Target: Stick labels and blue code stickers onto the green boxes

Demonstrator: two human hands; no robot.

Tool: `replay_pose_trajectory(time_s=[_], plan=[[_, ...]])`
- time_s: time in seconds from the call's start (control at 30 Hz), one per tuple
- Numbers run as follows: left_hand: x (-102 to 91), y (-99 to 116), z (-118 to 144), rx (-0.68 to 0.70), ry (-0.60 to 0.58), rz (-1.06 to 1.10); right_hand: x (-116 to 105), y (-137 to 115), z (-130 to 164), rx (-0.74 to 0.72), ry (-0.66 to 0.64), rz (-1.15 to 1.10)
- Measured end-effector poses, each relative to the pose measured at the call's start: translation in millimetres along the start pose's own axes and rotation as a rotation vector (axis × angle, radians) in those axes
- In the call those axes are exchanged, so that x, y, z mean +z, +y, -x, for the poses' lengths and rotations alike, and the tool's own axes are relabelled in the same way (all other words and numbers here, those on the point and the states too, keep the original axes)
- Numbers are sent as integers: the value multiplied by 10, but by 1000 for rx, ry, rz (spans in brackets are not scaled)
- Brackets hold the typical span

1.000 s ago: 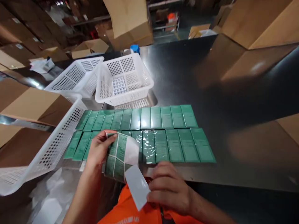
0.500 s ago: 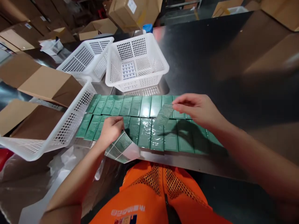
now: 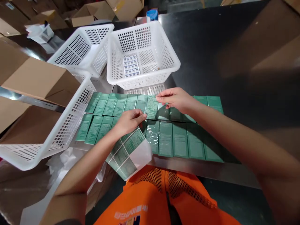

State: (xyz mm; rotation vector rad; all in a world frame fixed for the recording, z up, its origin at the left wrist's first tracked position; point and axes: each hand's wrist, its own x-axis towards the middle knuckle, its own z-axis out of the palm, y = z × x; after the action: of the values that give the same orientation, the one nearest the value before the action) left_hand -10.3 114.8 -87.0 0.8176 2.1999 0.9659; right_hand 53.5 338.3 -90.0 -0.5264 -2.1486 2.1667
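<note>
Print on the green boxes and on the label sheet was too small to read; the sheet in the white basket showed rows of blue-white stickers, text illegible. Orange garment at the bottom edge carried white characters, partly cut off, unreadable.

Left hand was closed, pinching the top of the label sheet, which hung curled off the table's front edge; several green labels sat on it, one corner bare white. Right hand had fingertips together on the top edge of a single label lying on a box in the back row, other fingers loosely curled. Both hands nearly met over that box.

Boxes lay in two rows, side by side, on the dark table. A second white basket stood behind-left, a third tilted at left, touching the boxes' left end. Cardboard cartons at left, blue cap behind the baskets.
</note>
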Motion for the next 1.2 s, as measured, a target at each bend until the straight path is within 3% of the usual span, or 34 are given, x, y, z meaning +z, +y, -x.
replay_pose_trajectory(time_s=[0.23,0.4,0.87,1.03,1.2], plan=[[59,17,-220,-63,-43,-115,-28,160,-148,-39,76,302],[99,17,-266,-99,-34,-221,17,271,-167,-167,139,559],[112,45,-343,-178,-58,-193,89,252,-155,-128,153,655],[146,70,-372,-157,-37,-338,131,293,-138,-152,157,732],[183,160,-307,-143,-32,-547,154,362,-138,-268,311,831]])
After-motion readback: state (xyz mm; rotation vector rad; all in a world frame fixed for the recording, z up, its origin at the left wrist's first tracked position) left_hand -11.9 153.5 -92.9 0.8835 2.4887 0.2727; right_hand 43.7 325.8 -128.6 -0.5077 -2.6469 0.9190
